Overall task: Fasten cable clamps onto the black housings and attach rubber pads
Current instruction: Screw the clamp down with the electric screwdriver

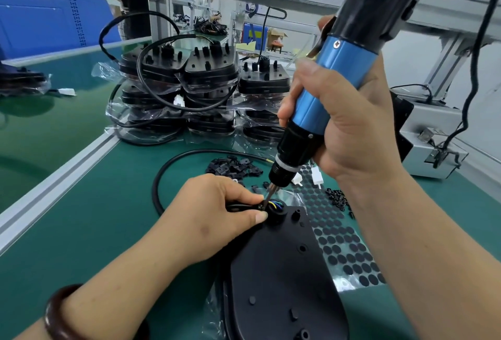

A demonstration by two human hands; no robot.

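A black housing lies flat on the green mat in front of me. My left hand pinches the black cable and its clamp at the housing's far end, where coloured wires enter a round port. My right hand grips a blue and black electric screwdriver, tilted, with its bit tip on the clamp beside my left fingertips. A sheet of round black rubber pads lies to the right of the housing. Loose black clamps are heaped behind my left hand.
Stacks of bagged black housings with cables stand at the back of the mat. A small pile of black screws lies by the pad sheet. An aluminium rail runs along the left; a grey metal box sits at the right.
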